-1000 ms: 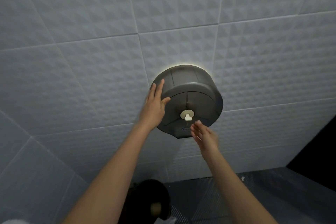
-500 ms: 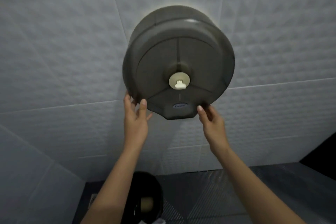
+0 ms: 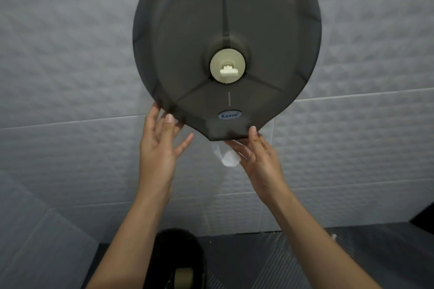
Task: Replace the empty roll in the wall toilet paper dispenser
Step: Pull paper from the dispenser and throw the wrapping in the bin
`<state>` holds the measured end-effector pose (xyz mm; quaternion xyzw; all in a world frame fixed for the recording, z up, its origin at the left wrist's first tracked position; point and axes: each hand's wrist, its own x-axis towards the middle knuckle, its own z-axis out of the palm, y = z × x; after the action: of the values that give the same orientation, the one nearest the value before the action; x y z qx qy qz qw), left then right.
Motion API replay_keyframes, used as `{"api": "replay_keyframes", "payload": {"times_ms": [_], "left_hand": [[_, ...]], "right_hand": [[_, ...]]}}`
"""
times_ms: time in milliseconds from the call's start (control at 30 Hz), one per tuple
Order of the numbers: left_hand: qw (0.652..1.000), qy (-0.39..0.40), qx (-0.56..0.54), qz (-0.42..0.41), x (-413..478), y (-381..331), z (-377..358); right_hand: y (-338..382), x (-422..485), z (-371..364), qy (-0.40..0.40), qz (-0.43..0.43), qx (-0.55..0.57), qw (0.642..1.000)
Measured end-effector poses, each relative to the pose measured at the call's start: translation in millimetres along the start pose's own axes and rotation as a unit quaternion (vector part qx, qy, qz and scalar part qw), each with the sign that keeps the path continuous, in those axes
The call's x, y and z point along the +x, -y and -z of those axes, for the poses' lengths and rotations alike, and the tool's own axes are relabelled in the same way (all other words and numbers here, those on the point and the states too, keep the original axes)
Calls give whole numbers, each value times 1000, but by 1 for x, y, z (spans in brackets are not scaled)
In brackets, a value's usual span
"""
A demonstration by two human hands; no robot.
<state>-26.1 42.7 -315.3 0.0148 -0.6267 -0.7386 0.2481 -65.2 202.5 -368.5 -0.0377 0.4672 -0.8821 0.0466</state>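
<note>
A round smoky-grey toilet paper dispenser [image 3: 192, 37] hangs shut on the tiled wall, with a cream lock knob [image 3: 227, 69] at its centre and a blue label low on its cover. A white paper tail [image 3: 225, 156] hangs from its bottom slot. My left hand [image 3: 159, 150] is under the lower left rim, fingers spread, fingertips touching the edge. My right hand [image 3: 258, 159] is under the bottom slot, thumb on the cover's lower edge, fingers beside the paper tail. The inside of the dispenser is hidden.
Grey textured wall tiles [image 3: 70, 54] surround the dispenser. Below, a black bin [image 3: 176, 260] on the dark ribbed floor [image 3: 305, 263] holds a brown cardboard core [image 3: 184, 275]. A dark opening shows at the far right edge.
The view has closed in on the dispenser, which now fills the upper frame. Both hands stay at its lower rim; the paper tail has come into view by my right fingers.
</note>
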Motion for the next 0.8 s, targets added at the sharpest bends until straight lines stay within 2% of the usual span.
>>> {"api": "replay_keyframes", "payload": {"times_ms": [200,300,367,467,533,667,800], "left_hand": [[997,-27,13,71,-20,27,3],[987,-47,82,128,-26,55,2],[976,-17,148,158,-25,70,-2],[963,46,219,153,-18,83,-10],[957,61,247,141,-11,90,-16],[955,46,275,107,1,97,-26],[960,23,257,105,1,107,-30]], "right_hand": [[-9,-12,10,-15,-18,-100,995],[-13,-17,16,-29,-32,-112,993],[-11,-20,19,-43,-35,-110,992],[0,-19,21,-59,-16,-103,993],[10,-17,21,-60,4,-110,992],[25,-13,20,-46,40,-153,986],[31,-10,20,-40,62,-179,981]]}}
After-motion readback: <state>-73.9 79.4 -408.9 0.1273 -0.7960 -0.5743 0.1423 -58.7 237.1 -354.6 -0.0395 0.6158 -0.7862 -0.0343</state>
